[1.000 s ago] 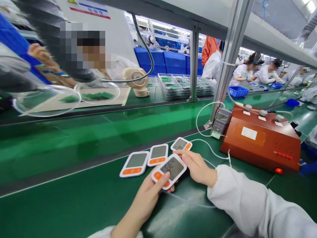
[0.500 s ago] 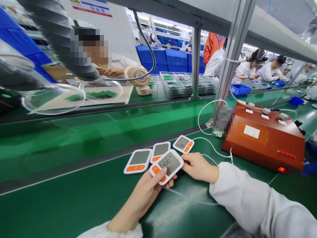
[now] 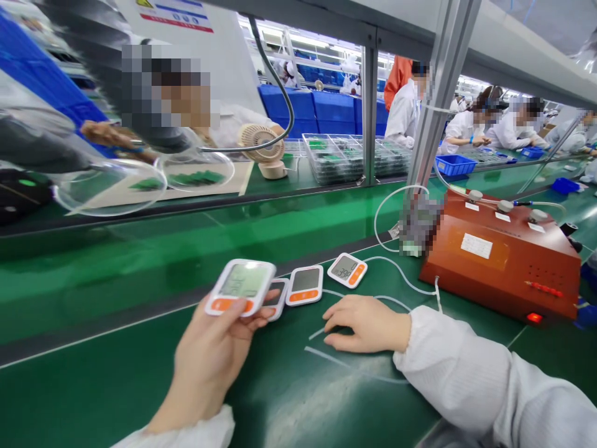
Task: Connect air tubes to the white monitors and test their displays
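My left hand (image 3: 219, 336) is closed around a white digital device with an LCD and orange buttons, which looks like a blood pressure monitor (image 3: 241, 287). Its thumb lies on the front by the orange buttons, and the screen is lit. Partly behind it is a second monitor (image 3: 278, 300); a third monitor (image 3: 305, 286) and another monitor (image 3: 347, 270), with digits on its screen, lie further right. My right hand (image 3: 361, 323) is low over the bench, fingers apart and curved, holding nothing visible. Near its fingertips are the free ends of thin clear tubes (image 3: 336, 361).
A red-orange box (image 3: 504, 261) with knobs and a lit switch stands on the right, with tubing attached. A metal post (image 3: 441, 93) rises behind it. Across the green belt (image 3: 140, 255) are a small fan (image 3: 263, 146), clear compartment trays (image 3: 326, 158) and other people working.
My left hand has moved left and up with the monitor, whose screen now looks brighter. My right hand has come away from the monitor, and its fingers have spread.
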Motion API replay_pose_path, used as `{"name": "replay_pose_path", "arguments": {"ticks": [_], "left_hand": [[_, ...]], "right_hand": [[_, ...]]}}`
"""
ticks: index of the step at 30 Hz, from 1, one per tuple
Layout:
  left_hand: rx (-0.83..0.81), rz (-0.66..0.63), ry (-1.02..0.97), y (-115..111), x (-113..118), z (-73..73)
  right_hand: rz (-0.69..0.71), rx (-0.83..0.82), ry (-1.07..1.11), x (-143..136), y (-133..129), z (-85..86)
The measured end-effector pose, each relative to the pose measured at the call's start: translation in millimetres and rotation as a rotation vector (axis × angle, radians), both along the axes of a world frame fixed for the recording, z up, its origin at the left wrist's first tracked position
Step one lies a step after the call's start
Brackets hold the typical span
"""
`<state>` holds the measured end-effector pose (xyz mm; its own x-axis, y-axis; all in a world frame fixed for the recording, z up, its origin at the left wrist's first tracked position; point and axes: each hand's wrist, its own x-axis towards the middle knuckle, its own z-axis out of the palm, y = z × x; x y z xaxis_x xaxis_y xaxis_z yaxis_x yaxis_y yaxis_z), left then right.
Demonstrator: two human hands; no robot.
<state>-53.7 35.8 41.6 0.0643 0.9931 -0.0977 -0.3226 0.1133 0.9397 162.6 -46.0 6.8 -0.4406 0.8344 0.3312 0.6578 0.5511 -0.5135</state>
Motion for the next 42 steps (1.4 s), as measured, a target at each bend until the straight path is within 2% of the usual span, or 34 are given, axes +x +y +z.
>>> {"name": "replay_pose_path", "arguments": {"ticks": [4, 8, 13, 16, 19, 23, 26, 28, 29, 32, 34, 36, 39, 42], "left_hand": [[0.054, 0.223, 0.037, 16.9, -17.9, -1.8], [-0.019, 0.324, 0.12, 23.8, -25.8, -3.7], [-0.15, 0.506, 0.225, 25.5, -24.7, -4.8], [-0.215, 0.557, 0.447, 29.1, -30.7, -9.1], [-0.244, 0.455, 0.741, 36.2, -45.9, -15.0], [-0.102, 0.278, 1.196, 43.2, -61.4, -17.0], [0.131, 0.333, 1.331, 34.6, -51.3, -15.9], [0.323, 0.376, 1.27, 19.6, -33.7, -17.8], [0.387, 0.342, 1.199, 10.1, -23.2, -20.0], [0.431, 0.043, 0.958, -18.6, 7.2, -29.3], [0.388, -0.158, 0.823, -32.3, 21.3, -34.4], [0.289, -0.286, 0.713, -38.9, 29.1, -36.2], [0.149, -0.359, 0.596, -39.0, 32.9, -33.7], [0.046, -0.407, 0.498, -37.2, 34.4, -30.9]], "right_hand": [[-0.26, 0.142, 0.038, 4.8, 3.6, -2.9], [-0.498, 0.09, 0.02, 10.4, 9.2, -6.1], [-0.615, -0.116, -0.016, 13.9, 14.5, -8.4], [-0.591, -0.148, -0.06, 14.9, 15.7, -8.7], [-0.56, -0.115, -0.113, 15.0, 16.7, -9.7], [-0.548, -0.088, -0.151, 13.7, 18.4, -11.3], [-0.561, -0.057, -0.135, 12.5, 19.8, -11.0], [-0.57, -0.06, -0.106, 12.0, 20.7, -10.1], [-0.574, -0.066, -0.088, 11.7, 21.2, -9.6], [-0.597, -0.082, -0.036, 11.4, 23.1, -9.5], [-0.639, -0.09, 0.012, 11.9, 24.9, -10.2], [-0.683, -0.105, 0.11, 13.8, 26.9, -9.9], [-0.705, -0.119, 0.263, 18.4, 28.3, -5.4], [-0.706, -0.093, 0.327, 19.0, 24.7, 2.0]]}}
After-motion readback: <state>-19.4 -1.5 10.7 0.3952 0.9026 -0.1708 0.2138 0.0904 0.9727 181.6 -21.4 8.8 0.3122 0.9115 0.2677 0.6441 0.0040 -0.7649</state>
